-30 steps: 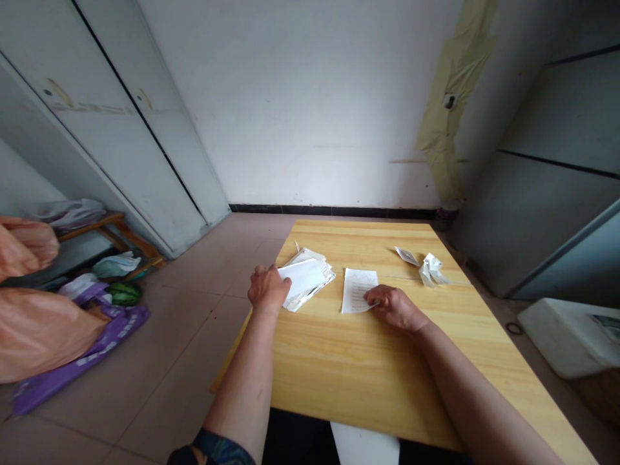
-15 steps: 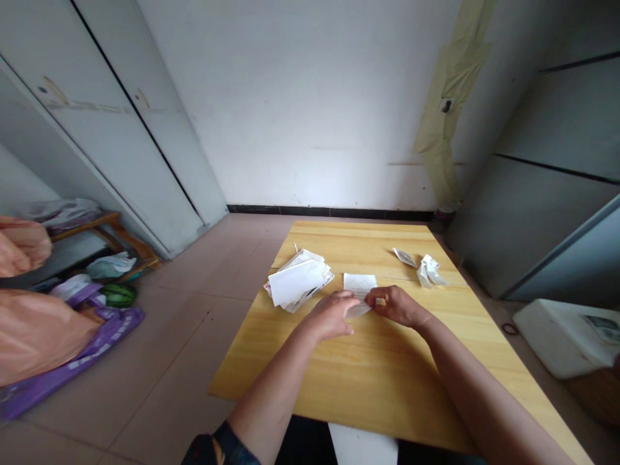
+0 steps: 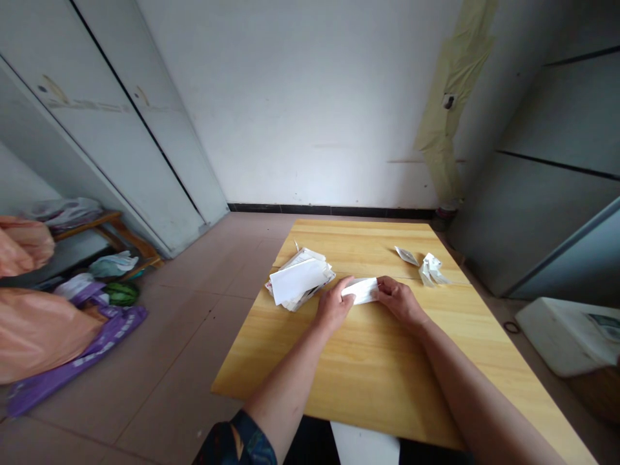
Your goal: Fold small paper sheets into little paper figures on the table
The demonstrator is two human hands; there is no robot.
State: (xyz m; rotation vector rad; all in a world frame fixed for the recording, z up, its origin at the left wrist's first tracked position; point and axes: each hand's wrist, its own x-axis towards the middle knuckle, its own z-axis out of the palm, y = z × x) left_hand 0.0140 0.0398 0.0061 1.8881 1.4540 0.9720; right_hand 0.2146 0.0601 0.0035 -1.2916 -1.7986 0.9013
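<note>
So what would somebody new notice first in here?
Probably the left hand and right hand, both holding a small white paper at the wooden table. Beside the left hand lies a messy paper pile. At far left, a green watermelon sits by a purple bag.

The tabletop [image 3: 368, 361] is smooth, softly glossy grained wood, the sheet [image 3: 362, 290] at its middle matt paper, the stack [image 3: 296, 279] on its left smooth matt paper, the wad [image 3: 431, 268] on its right crumpled, rough-looking paper.

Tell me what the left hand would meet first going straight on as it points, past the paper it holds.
Probably the wall: beyond the paper, the left hand would cross the table, passing close to the right hand; depth is unclear.
</note>
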